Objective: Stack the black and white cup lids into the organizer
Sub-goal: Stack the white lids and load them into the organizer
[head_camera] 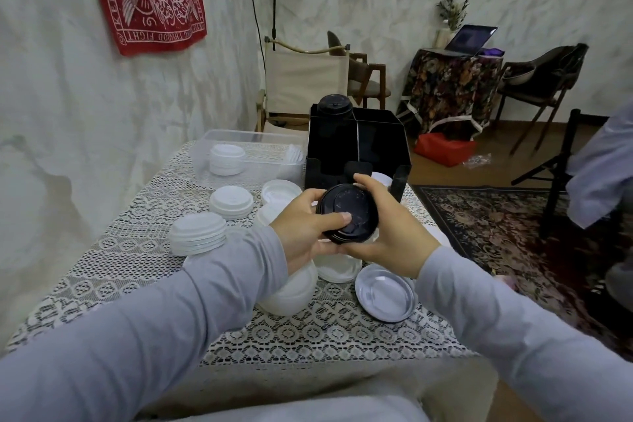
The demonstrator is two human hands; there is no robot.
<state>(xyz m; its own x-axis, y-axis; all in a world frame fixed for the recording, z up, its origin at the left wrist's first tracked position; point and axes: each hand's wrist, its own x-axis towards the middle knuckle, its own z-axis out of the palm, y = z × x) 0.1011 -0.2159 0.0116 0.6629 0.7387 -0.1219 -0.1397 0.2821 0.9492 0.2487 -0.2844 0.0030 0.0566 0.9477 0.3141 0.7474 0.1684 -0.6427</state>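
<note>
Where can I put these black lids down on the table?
Bare lace cloth lies along the near edge, below the upturned lid and the tipped white stack. It is crowded in the middle, between the clear tub and the black organizer.

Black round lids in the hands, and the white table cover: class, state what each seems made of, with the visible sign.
Black round lids: probably thin moulded plastic, slightly glossy; embossed marks and soft sheen. White table cover: seemingly lace fabric, matte; openwork pattern shows dark through its holes.

Two hands, two black-lid stacks, one organizer
</note>
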